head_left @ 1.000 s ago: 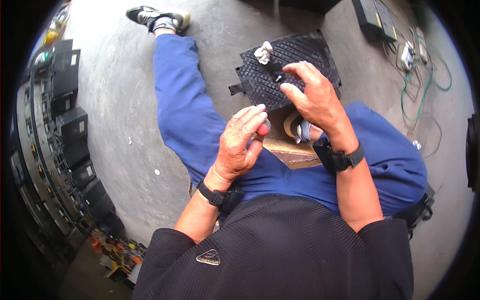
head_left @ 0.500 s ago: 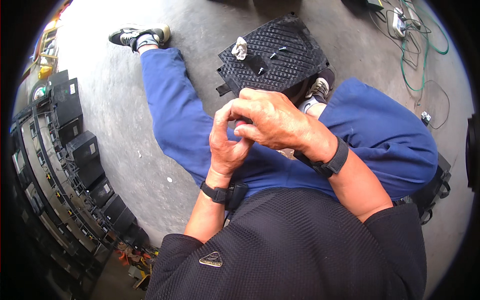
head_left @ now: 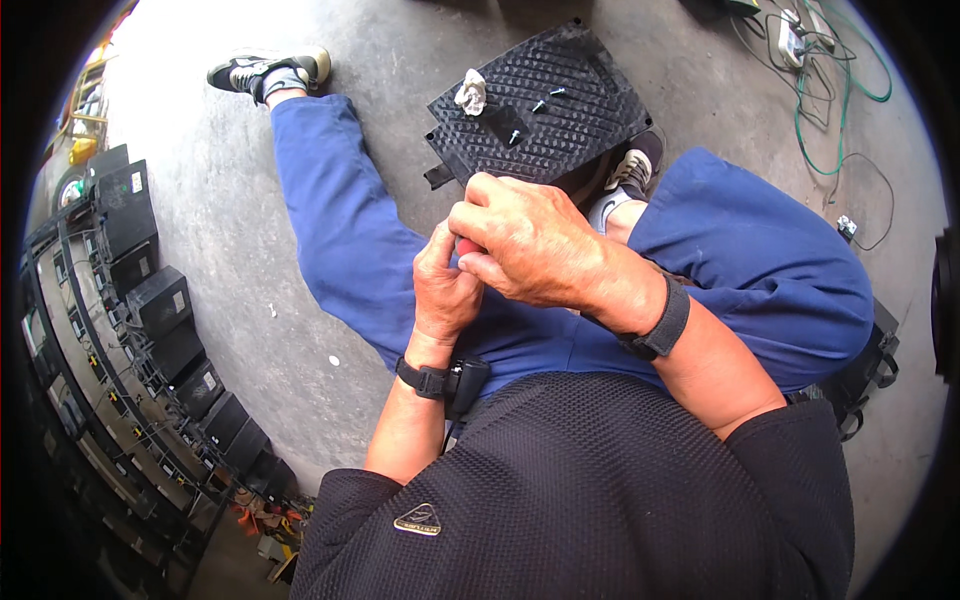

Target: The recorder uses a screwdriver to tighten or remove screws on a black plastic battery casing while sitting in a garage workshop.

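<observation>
Concrete floor (head_left: pixel 200 230), black ribbed mat (head_left: pixel 560 100)

A bare grey concrete floor (head_left: pixel 180 210) fills the frame in daylight, with rows of black boxes (head_left: pixel 150 330) at left and green cables (head_left: pixel 840 80) upper right.

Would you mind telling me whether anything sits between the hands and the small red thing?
Nothing visible does: the right hand and left hand both close directly around the small red thing, which is mostly hidden between them.
</observation>
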A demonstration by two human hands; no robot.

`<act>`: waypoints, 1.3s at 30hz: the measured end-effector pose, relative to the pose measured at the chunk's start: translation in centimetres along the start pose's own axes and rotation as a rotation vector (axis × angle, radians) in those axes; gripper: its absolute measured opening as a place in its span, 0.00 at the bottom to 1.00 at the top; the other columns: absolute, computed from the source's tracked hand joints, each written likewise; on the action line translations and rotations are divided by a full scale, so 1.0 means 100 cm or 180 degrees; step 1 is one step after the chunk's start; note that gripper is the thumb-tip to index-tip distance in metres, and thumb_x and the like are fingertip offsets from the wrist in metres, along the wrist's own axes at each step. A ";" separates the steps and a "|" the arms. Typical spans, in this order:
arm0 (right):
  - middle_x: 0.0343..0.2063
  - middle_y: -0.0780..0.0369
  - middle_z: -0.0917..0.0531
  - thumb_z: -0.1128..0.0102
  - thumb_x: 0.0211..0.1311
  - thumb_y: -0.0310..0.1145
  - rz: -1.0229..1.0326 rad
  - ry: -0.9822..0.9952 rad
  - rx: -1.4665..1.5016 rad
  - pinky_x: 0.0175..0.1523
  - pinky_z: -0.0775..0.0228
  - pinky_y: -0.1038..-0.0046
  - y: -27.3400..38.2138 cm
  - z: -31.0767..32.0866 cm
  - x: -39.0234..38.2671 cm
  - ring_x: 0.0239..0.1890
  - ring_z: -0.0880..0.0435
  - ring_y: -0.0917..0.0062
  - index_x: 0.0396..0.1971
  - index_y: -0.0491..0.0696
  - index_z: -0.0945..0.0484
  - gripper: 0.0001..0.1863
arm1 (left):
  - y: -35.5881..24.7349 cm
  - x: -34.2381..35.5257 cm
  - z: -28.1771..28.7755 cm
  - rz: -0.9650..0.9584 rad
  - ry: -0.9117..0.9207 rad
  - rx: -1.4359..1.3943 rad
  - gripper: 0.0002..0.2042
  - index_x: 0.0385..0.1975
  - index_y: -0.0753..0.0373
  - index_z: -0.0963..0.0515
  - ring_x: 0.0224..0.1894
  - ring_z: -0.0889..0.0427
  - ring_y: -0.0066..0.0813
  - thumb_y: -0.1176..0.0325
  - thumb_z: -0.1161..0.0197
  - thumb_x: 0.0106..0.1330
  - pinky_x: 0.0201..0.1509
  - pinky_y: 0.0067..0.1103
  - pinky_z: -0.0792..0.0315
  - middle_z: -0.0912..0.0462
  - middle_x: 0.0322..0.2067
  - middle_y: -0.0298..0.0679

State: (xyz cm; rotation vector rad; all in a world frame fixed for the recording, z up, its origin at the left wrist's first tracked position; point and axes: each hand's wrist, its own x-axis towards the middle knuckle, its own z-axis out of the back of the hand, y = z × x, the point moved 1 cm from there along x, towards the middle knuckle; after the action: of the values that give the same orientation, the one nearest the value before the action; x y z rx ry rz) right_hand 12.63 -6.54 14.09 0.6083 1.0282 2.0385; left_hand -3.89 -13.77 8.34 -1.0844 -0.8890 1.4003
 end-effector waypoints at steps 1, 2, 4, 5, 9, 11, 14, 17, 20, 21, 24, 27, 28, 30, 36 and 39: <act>0.34 0.59 0.22 0.30 0.53 0.30 -0.0051 0.0035 0.0061 0.42 0.23 0.61 0.000 0.000 0.000 0.37 0.18 0.62 0.38 0.49 0.21 0.13 | 0.000 0.000 0.000 0.0008 -0.0002 -0.0002 0.17 0.52 0.65 0.21 0.45 0.14 0.41 0.75 0.33 0.62 0.52 0.28 0.23 0.14 0.43 0.43; 0.34 0.59 0.22 0.30 0.53 0.30 -0.0103 0.0071 0.0123 0.42 0.23 0.61 0.000 -0.001 -0.001 0.37 0.19 0.62 0.39 0.48 0.20 0.13 | -0.001 0.001 0.000 -0.0043 -0.0083 0.0217 0.16 0.51 0.65 0.22 0.45 0.14 0.40 0.75 0.33 0.63 0.51 0.28 0.23 0.14 0.42 0.43; 0.34 0.59 0.22 0.30 0.54 0.31 -0.0141 0.0042 0.0324 0.42 0.23 0.62 -0.007 -0.006 -0.001 0.37 0.19 0.62 0.40 0.48 0.19 0.13 | 0.000 0.003 -0.001 -0.0089 -0.0172 0.0437 0.15 0.50 0.66 0.22 0.44 0.14 0.39 0.75 0.34 0.64 0.50 0.28 0.22 0.14 0.41 0.43; 0.34 0.58 0.22 0.30 0.54 0.31 -0.0181 0.0005 0.0522 0.42 0.23 0.63 -0.011 -0.009 -0.001 0.36 0.19 0.62 0.41 0.48 0.18 0.14 | 0.001 0.003 -0.003 -0.0012 -0.0290 0.0468 0.14 0.49 0.65 0.21 0.44 0.14 0.38 0.75 0.34 0.64 0.50 0.28 0.22 0.14 0.42 0.43; 0.42 0.57 0.20 0.28 0.54 0.35 -0.0297 -0.0047 0.0733 0.56 0.27 0.63 -0.018 -0.013 -0.002 0.48 0.21 0.61 0.46 0.45 0.19 0.20 | 0.000 0.006 -0.010 0.0145 -0.0441 -0.0020 0.12 0.48 0.63 0.20 0.43 0.14 0.36 0.75 0.35 0.66 0.50 0.27 0.21 0.13 0.42 0.43; 0.45 0.56 0.20 0.27 0.54 0.37 -0.0327 -0.0243 0.0743 0.59 0.29 0.63 -0.022 -0.019 -0.004 0.51 0.22 0.61 0.48 0.43 0.20 0.23 | 0.009 0.006 -0.006 0.0037 -0.0250 -0.0021 0.12 0.50 0.63 0.20 0.43 0.14 0.36 0.75 0.36 0.67 0.49 0.27 0.21 0.14 0.41 0.42; 0.50 0.54 0.22 0.25 0.52 0.39 -0.0323 -0.0398 0.0749 0.62 0.30 0.62 -0.026 -0.022 -0.005 0.56 0.24 0.59 0.51 0.42 0.23 0.28 | 0.011 0.006 -0.004 -0.0085 -0.0121 0.0118 0.13 0.52 0.64 0.21 0.43 0.14 0.36 0.75 0.37 0.68 0.49 0.28 0.21 0.14 0.42 0.43; 0.51 0.53 0.23 0.24 0.52 0.40 -0.0359 -0.0292 0.0801 0.63 0.30 0.62 -0.028 -0.021 -0.006 0.57 0.24 0.59 0.52 0.42 0.24 0.30 | 0.003 0.008 -0.007 0.0000 -0.0262 0.0353 0.13 0.52 0.64 0.20 0.44 0.14 0.37 0.75 0.37 0.68 0.49 0.28 0.21 0.14 0.43 0.44; 0.51 0.53 0.23 0.24 0.52 0.41 -0.0437 -0.0206 0.0914 0.62 0.29 0.63 -0.028 -0.023 -0.004 0.56 0.24 0.60 0.53 0.42 0.24 0.31 | 0.015 0.009 -0.009 -0.0190 -0.0397 0.0490 0.13 0.51 0.63 0.20 0.43 0.14 0.38 0.75 0.36 0.67 0.48 0.29 0.21 0.14 0.43 0.45; 0.51 0.53 0.23 0.23 0.52 0.42 -0.0473 -0.0194 0.0977 0.62 0.29 0.63 -0.029 -0.023 -0.005 0.56 0.23 0.60 0.53 0.42 0.24 0.31 | 0.015 0.011 -0.009 -0.0466 -0.0429 0.0526 0.12 0.49 0.63 0.19 0.41 0.14 0.39 0.74 0.36 0.67 0.46 0.29 0.21 0.14 0.43 0.44; 0.51 0.53 0.22 0.23 0.52 0.42 -0.0507 -0.0267 0.0973 0.62 0.28 0.63 -0.029 -0.022 -0.005 0.56 0.23 0.60 0.53 0.42 0.23 0.31 | 0.012 0.012 -0.003 -0.0582 -0.0109 0.0585 0.14 0.52 0.63 0.21 0.39 0.15 0.41 0.75 0.37 0.67 0.45 0.29 0.21 0.14 0.42 0.43; 0.51 0.54 0.22 0.23 0.52 0.42 -0.0614 -0.0168 0.0934 0.61 0.28 0.64 -0.027 -0.021 -0.006 0.56 0.23 0.61 0.53 0.42 0.23 0.31 | 0.016 0.005 -0.002 0.0007 -0.0202 0.0776 0.17 0.54 0.66 0.23 0.50 0.14 0.30 0.73 0.33 0.67 0.55 0.26 0.22 0.15 0.50 0.45; 0.51 0.54 0.22 0.23 0.52 0.42 -0.0611 -0.0163 0.0936 0.61 0.28 0.64 -0.027 -0.021 -0.006 0.56 0.23 0.61 0.53 0.42 0.23 0.31 | 0.015 0.004 -0.003 0.0010 -0.0207 0.0777 0.17 0.54 0.66 0.23 0.50 0.14 0.30 0.73 0.33 0.67 0.55 0.26 0.22 0.15 0.50 0.45; 0.50 0.54 0.22 0.24 0.52 0.42 -0.0538 -0.0190 0.0920 0.61 0.28 0.64 -0.028 -0.021 -0.006 0.56 0.22 0.61 0.54 0.42 0.23 0.32 | 0.012 0.006 -0.008 -0.0022 -0.0335 0.0005 0.17 0.54 0.66 0.23 0.49 0.13 0.30 0.73 0.32 0.66 0.53 0.26 0.21 0.14 0.49 0.45; 0.50 0.54 0.22 0.24 0.51 0.42 -0.0650 -0.0140 0.1047 0.61 0.27 0.64 -0.027 -0.019 -0.005 0.55 0.21 0.62 0.55 0.43 0.23 0.33 | 0.007 0.007 -0.003 -0.0162 -0.0003 0.0398 0.16 0.54 0.64 0.23 0.46 0.11 0.39 0.77 0.37 0.66 0.49 0.28 0.19 0.14 0.48 0.46; 0.50 0.54 0.22 0.24 0.51 0.42 -0.0721 -0.0049 0.1029 0.61 0.27 0.64 -0.027 -0.017 -0.005 0.56 0.21 0.62 0.55 0.43 0.23 0.33 | 0.007 0.007 -0.004 -0.0034 -0.0168 0.0718 0.18 0.56 0.66 0.23 0.48 0.13 0.31 0.73 0.33 0.66 0.53 0.26 0.21 0.13 0.47 0.44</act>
State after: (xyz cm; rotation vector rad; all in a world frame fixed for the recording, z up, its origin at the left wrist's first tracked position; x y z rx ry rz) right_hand 12.88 -6.64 10.85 0.6378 1.3664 1.6826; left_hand -3.73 -13.16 7.48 -0.8742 -0.7522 1.4868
